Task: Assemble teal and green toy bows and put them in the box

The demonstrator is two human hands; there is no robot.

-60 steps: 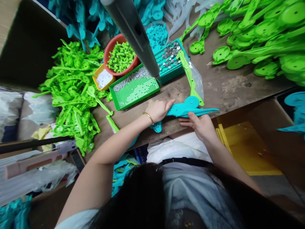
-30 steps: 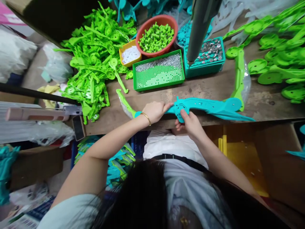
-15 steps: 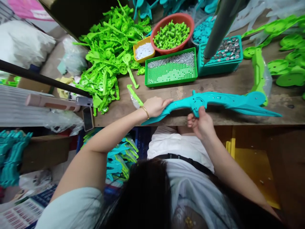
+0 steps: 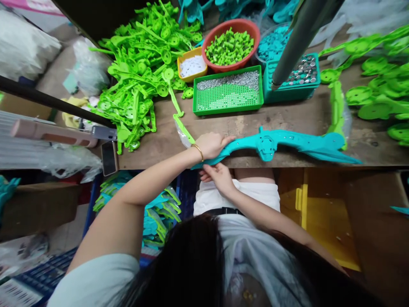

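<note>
My left hand (image 4: 210,146) grips the teal body (image 4: 289,137) at nine o'clock; my right hand (image 4: 222,179) is there too, hold unclear. Green limbs (image 4: 337,106) flank it, fastening unconfirmed.

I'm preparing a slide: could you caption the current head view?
Left hand and right hand at one end of a turquoise part, green tray beyond.

left grip (image 4: 210,146) on turquoise frame (image 4: 266,147) — right grip (image 4: 211,171) just beside
</note>
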